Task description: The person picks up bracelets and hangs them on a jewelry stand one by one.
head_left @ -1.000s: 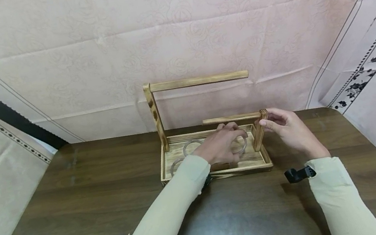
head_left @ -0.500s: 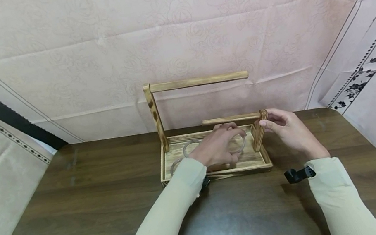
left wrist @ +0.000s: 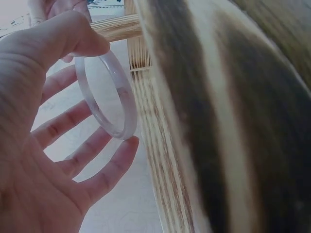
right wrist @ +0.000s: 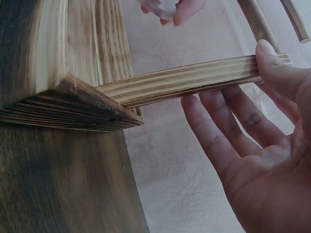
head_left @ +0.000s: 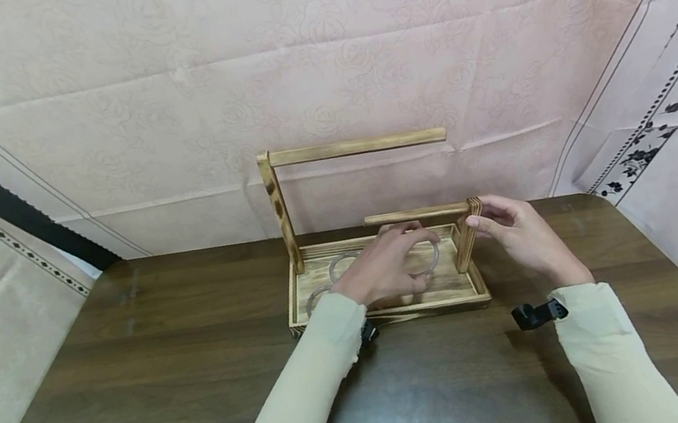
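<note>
My left hand (head_left: 382, 264) is over the tray of a wooden bangle stand (head_left: 438, 308). Between its thumb and fingers it pinches a pale translucent bangle (left wrist: 127, 104), which stands on edge in the left wrist view. Two more bangles, a rear one (head_left: 332, 271) and a front one (head_left: 318, 291), lie on the tray's left side, partly hidden by the hand and sleeve. My right hand (head_left: 526, 237) grips the upper part of the stand's short right post (right wrist: 194, 77), thumb on one face and fingers on the other.
A tall left post (head_left: 280, 210) carries a long upper bar (head_left: 361, 145) that reaches right. The shorter lower bar (head_left: 417, 213) points left from the short post, its end free. Behind the brown table (head_left: 168, 362) hangs a pale patterned cloth (head_left: 316, 79).
My left hand has drawn slightly left with the bangle between its fingers. My right hand keeps its hold on the short post.
</note>
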The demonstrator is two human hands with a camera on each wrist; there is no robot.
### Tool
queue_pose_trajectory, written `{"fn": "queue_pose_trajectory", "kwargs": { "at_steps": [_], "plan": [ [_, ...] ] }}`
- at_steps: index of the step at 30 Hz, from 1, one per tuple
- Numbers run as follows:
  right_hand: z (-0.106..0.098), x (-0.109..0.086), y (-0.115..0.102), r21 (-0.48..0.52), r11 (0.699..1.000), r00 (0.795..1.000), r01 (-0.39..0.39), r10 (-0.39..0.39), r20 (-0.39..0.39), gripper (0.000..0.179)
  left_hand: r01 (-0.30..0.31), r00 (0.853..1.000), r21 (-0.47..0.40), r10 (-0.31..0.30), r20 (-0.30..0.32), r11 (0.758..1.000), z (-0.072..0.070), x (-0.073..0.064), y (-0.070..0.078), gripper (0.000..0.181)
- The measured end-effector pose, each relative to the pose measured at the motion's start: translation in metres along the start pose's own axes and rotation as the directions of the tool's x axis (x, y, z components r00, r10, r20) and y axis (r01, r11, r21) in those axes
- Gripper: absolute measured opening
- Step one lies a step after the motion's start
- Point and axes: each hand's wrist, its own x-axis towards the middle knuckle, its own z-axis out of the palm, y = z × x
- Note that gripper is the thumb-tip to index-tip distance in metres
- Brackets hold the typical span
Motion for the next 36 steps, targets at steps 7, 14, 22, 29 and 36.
{"fn": "queue_pose_trajectory", "kwargs": {
  "at_steps": [7,14,22,29,36],
  "plan": [
    [0.000,0.000,-0.001,0.012,1.000,1.000,0.001,-0.001,-0.001,0.035,0.003,1.000,-0.025,-0.004,-0.023,1.000,-0.002,-0.005,-0.001,0.069],
    [-0.001,-0.001,-0.002,0.014,1.000,1.000,-0.005,0.005,-0.005,0.034,0.015,0.999,-0.055,-0.017,-0.048,0.998,-0.005,-0.010,0.001,0.068],
    [-0.001,-0.001,-0.003,-0.005,1.000,1.000,-0.003,0.003,-0.008,0.033,0.025,0.998,-0.057,-0.028,-0.060,0.998,-0.008,-0.016,0.003,0.069],
    [-0.001,0.000,-0.001,-0.022,1.000,1.000,-0.004,0.004,-0.014,0.034,0.016,0.998,-0.083,-0.021,-0.057,0.996,-0.008,-0.021,-0.001,0.070],
    [0.000,-0.001,-0.001,-0.017,1.000,1.000,0.000,0.000,-0.006,0.033,0.004,0.999,-0.075,-0.008,-0.046,0.997,-0.011,-0.025,0.000,0.066]
  ]
}}
